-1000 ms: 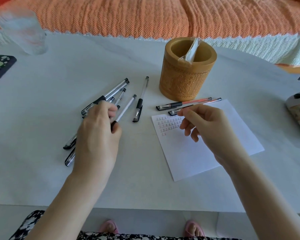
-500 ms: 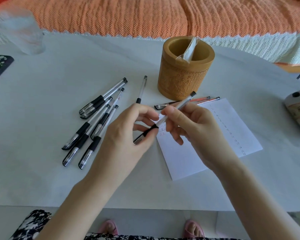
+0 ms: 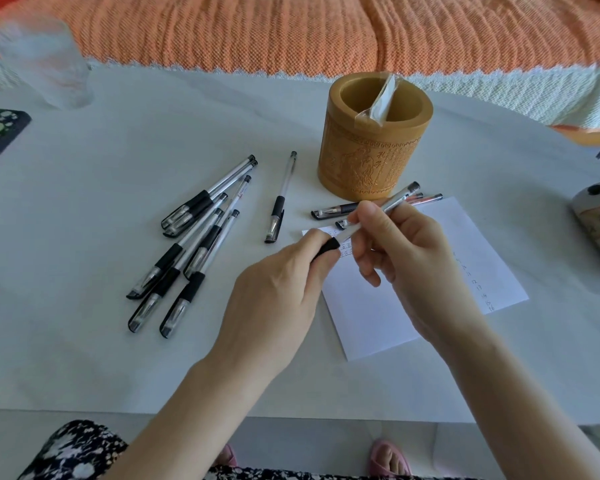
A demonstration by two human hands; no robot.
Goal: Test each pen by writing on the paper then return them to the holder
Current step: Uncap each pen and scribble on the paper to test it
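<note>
Held pen: clear barrel with a black grip, lifted above the far-left corner of the paper. It is tilted, with its rear end toward 1 o'clock and its tip end hidden in the left hand.
Left hand: fingers curled round the pen's black grip end, knuckles up.
Right hand: thumb and forefinger pinch the clear barrel at mid-length; the other fingers hang loosely bent below it.
Paper: white sheet flat on the table, with small rows of marks at its far-left corner and a column of numbers along its right edge.
Holder: carved tan cylinder, upright, at 12 o'clock from the paper, with a plastic-wrapped item leaning on its rim.
Loose pens: several capped, lying in a fan at 9 o'clock from the hands.
Single pen: lies alone between the fan and the holder.
Pens by the holder: two, lying at the paper's far edge, partly behind the right hand.
Table: white top.
Glass: blurred, at 10 o'clock.
</note>
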